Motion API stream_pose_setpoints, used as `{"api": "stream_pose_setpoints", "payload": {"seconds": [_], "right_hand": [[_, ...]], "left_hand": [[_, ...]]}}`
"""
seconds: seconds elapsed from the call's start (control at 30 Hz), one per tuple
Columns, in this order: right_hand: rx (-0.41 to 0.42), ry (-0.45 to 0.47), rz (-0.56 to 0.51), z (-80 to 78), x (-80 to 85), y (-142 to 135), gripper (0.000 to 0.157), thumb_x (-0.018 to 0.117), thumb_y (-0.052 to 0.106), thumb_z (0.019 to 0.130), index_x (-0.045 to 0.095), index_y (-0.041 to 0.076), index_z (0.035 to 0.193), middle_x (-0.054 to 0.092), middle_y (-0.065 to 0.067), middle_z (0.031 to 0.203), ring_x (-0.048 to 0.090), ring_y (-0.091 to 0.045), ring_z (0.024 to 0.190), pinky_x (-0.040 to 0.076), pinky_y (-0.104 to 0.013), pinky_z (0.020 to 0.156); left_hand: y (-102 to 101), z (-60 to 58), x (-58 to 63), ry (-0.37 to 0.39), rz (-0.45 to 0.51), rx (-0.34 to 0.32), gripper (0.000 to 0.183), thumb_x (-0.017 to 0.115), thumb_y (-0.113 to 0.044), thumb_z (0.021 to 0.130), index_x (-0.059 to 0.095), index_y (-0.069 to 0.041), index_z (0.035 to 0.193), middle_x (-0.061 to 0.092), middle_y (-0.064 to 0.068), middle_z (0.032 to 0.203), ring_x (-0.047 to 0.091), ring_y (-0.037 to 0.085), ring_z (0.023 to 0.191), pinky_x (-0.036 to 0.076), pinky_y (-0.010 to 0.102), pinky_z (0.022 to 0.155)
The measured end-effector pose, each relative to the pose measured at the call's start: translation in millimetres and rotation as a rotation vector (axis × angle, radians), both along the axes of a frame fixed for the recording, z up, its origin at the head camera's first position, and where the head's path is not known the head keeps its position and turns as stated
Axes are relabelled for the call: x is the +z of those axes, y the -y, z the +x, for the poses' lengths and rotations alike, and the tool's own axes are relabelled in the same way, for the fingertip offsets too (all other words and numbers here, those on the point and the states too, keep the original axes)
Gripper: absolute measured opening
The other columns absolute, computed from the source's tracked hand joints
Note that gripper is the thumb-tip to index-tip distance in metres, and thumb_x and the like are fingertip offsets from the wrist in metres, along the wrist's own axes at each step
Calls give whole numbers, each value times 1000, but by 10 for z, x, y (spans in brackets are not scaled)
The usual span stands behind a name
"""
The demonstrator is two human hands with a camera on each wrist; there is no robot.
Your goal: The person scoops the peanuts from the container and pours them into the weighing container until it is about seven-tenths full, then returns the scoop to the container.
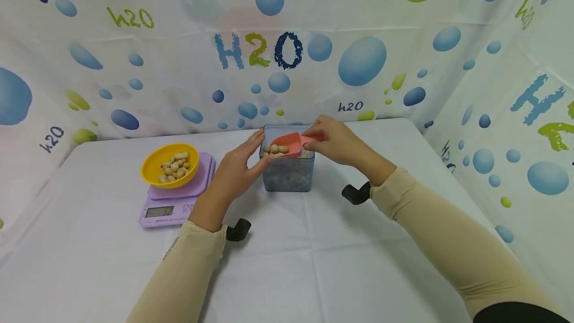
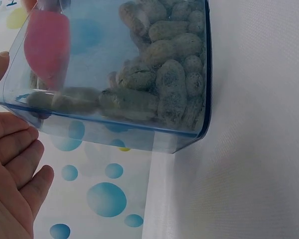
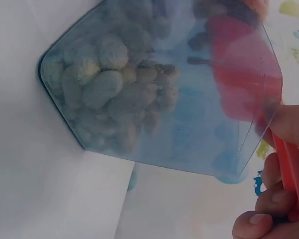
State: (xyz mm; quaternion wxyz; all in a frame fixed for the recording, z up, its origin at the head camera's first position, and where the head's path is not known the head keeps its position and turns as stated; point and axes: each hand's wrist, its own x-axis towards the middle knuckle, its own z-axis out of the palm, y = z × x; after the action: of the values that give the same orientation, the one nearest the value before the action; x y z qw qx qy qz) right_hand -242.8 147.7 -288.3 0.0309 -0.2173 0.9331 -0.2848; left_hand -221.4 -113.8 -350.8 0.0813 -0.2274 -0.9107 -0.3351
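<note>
My right hand (image 1: 334,139) grips the handle of a coral-pink scoop (image 1: 292,144), which sits inside the mouth of a clear bluish plastic container (image 1: 288,176). Several unshelled peanuts (image 1: 275,149) lie in the scoop. More peanuts (image 3: 103,88) fill the lower part of the container, seen through its wall in the right wrist view. My left hand (image 1: 235,171) is at the container's left side, its fingers extended by the rim and its thumb near the front left corner. In the left wrist view the fingers (image 2: 21,149) lie loosely beside the wall.
To the left, a yellow bowl (image 1: 192,169) holding several peanuts stands on a purple digital kitchen scale (image 1: 183,209); its display digits are too small to read surely. A white cloth (image 1: 358,263) covers the table. Behind hangs a white curtain (image 1: 179,69) with blue dots.
</note>
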Motion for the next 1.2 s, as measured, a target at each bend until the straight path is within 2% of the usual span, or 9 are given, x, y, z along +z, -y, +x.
{"api": "stream_pose_setpoints", "payload": {"seconds": [0.2,0.53,0.7,1.07,1.2], "right_hand": [[-29,-19,-60,14,-21,-46,36,70,24,92,68,10,125,55,-4,105,50,-22,97,45,-35,77],[-59,-31,-83,16,5,-165,40,70,27,92,67,9,128,57,-5,111,52,-23,101,49,-39,82],[-60,-47,-82,29,33,-211,39,69,27,93,67,9,127,56,-5,107,51,-23,98,48,-38,77],[-84,-59,-82,15,142,-181,34,71,27,92,70,11,123,56,-4,101,51,-21,95,48,-36,73],[-77,-74,-87,18,212,-151,35,71,27,92,70,11,123,56,-6,102,52,-23,96,48,-37,74]], "left_hand": [[4,0,4,-4,1,2,67,57,-47,97,33,-23,155,30,-8,160,32,20,147,34,47,116],[19,2,-1,-9,12,-3,67,54,-51,98,33,-24,155,29,-9,160,32,20,147,34,47,116],[17,6,6,3,14,-9,67,53,-52,98,32,-24,155,29,-8,161,31,21,147,33,47,117],[54,65,88,41,20,-13,69,53,-50,99,28,-22,156,26,-4,162,28,21,149,30,48,118],[119,81,135,15,16,2,69,53,-49,99,29,-20,156,28,-1,162,28,22,149,30,48,118]]}}
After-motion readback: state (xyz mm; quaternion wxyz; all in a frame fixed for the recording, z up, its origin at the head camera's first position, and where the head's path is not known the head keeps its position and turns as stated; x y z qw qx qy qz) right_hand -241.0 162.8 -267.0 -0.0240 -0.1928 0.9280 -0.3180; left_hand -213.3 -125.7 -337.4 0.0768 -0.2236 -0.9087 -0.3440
